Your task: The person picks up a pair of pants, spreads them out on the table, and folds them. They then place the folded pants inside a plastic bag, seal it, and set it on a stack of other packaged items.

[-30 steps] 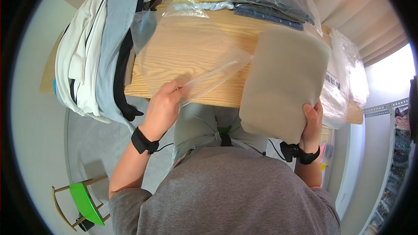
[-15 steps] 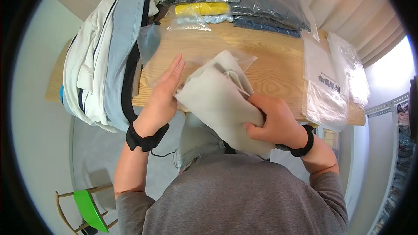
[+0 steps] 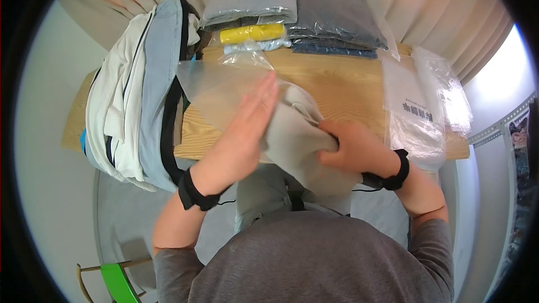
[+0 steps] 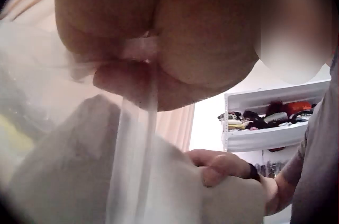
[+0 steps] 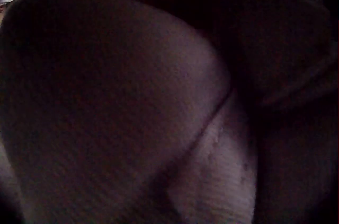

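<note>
A folded beige garment [image 3: 295,140] lies over the near edge of the wooden table [image 3: 342,87]. My right hand [image 3: 351,148] grips its near end, fingers curled into the cloth. The far end goes into the mouth of a clear plastic bag [image 3: 216,87]. My left hand [image 3: 252,118] lies over the bag's upper layer with fingers straight. In the left wrist view the film of the bag [image 4: 137,150] runs out from between the thumb and palm of the left hand [image 4: 175,28], above the garment [image 4: 63,171] and right hand [image 4: 222,165]. The right wrist view shows only dark cloth of the garment [image 5: 132,102].
Unbagged clothes [image 3: 140,90] hang in a pile over the table's left end. Bagged folded clothes [image 3: 292,11] are stacked along the back edge. Empty clear bags [image 3: 421,106] lie at the right end. A green chair [image 3: 120,283] stands on the floor at lower left.
My right hand brought the garment from the right to the centre and pushed its end into the bag. My left hand moved from the bag's near edge onto its upper layer.
</note>
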A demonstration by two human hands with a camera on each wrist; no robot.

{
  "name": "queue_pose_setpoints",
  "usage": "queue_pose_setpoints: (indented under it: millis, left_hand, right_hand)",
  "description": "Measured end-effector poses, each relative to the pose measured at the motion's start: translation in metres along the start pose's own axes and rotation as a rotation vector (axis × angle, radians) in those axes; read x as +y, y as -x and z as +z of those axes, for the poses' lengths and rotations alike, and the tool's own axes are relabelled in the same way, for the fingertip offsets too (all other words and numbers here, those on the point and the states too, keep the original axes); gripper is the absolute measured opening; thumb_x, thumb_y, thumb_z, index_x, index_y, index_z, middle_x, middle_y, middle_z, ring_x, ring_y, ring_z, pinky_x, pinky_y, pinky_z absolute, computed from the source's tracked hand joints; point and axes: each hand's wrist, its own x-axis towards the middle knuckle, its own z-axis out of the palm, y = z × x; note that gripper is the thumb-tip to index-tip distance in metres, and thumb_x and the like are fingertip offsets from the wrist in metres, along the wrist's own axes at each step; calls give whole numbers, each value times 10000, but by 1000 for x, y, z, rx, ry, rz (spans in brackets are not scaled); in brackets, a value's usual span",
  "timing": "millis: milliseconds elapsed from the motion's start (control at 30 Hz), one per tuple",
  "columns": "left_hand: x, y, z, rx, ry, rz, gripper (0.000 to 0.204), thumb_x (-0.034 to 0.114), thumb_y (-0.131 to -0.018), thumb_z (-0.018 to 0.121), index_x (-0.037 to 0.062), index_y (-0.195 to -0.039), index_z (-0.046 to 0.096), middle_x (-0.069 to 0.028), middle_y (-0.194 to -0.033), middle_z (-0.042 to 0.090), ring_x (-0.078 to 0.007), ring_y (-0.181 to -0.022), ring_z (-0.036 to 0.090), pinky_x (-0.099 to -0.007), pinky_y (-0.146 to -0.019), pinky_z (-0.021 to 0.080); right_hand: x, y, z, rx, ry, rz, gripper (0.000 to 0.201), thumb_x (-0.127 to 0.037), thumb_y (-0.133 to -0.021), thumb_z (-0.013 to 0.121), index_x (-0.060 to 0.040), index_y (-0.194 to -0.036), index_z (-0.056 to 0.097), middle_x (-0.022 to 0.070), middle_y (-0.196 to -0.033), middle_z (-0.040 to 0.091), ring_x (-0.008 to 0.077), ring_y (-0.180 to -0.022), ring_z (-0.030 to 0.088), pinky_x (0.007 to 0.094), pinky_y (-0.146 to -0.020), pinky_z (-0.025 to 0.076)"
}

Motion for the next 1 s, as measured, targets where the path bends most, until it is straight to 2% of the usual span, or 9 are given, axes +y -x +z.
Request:
queue_pose_setpoints:
  millis: [67, 400, 433, 500, 667, 800, 867, 933, 1000]
  left_hand:
    - [14, -7, 4, -37, -52, 21, 932, -229, -571, 398, 30, -1450, 230, -191, -1506, 195, -341, -1408, 164, -438, -1132, 167]
    - [42, -62, 40, -110, -205, 413, 669, -59, -730, 511, -58, -1372, 323, -193, -1479, 248, -357, -1384, 220, -504, -1103, 222]
    - [45, -64, 45, -98, -151, 473, 634, -30, -745, 523, -65, -1355, 352, -194, -1471, 265, -362, -1371, 249, -496, -1095, 247]
    - [52, -69, 51, -108, -138, 517, 578, 3, -766, 521, -66, -1326, 394, -197, -1459, 289, -361, -1361, 269, -484, -1088, 267]
    - [65, -62, 65, -172, -141, 706, 459, 68, -807, 518, -63, -1246, 491, -185, -1423, 365, -353, -1343, 316, -457, -1080, 294]
    - [76, -54, 68, -153, -47, 768, 418, 92, -816, 530, -2, -1223, 535, -144, -1396, 426, -314, -1321, 369, -529, -1062, 278]
    - [72, -46, 70, -141, -16, 743, 412, 91, -814, 533, 18, -1219, 544, -129, -1395, 434, -301, -1318, 380, -557, -1054, 270]
    - [58, -41, 79, 34, -173, 709, 391, 101, -825, 520, 42, -1210, 555, -124, -1406, 424, -283, -1331, 369, -591, -1040, 259]
    - [55, -36, 88, 2, -188, 683, 400, 100, -826, 521, 41, -1221, 546, -120, -1410, 421, -285, -1335, 364, -584, -1044, 259]
  right_hand:
    - [4, -6, -7, 68, -3, 175, 443, -321, -699, 627, -39, -1041, 618, 215, -877, 645, 377, -808, 623, 410, -723, 497]
    - [43, -15, 5, 328, -309, 199, 418, -242, -773, 624, -12, -1120, 593, 214, -923, 651, 309, -839, 646, 383, -733, 495]
    - [51, -16, 12, 556, 201, -70, 422, -228, -794, 616, -19, -1158, 568, 210, -979, 644, 313, -882, 637, 377, -739, 493]
    - [57, -10, 15, 770, 732, -332, 429, -213, -815, 608, -26, -1195, 544, 206, -1036, 636, 317, -924, 628, 371, -746, 490]
    - [39, 19, 4, 742, -577, 141, 430, -171, -829, 585, -33, -1229, 508, 179, -1116, 617, 325, -975, 611, 384, -757, 491]
    - [20, 38, -6, 886, -331, 304, 391, -199, -822, 598, -2, -1156, 546, 166, -946, 635, 282, -835, 595, 336, -762, 475]
    - [13, 46, -11, 700, 133, 412, 401, -257, -788, 610, -37, -1120, 563, 233, -963, 623, 395, -873, 603, 426, -733, 481]
    - [25, 46, -14, 738, 51, 433, 363, -272, -780, 611, -31, -1049, 573, 246, -919, 612, 406, -843, 596, 438, -712, 473]
    - [36, 43, -11, 776, -27, 441, 334, -287, -773, 612, -25, -978, 583, 259, -875, 600, 418, -814, 589, 449, -690, 465]
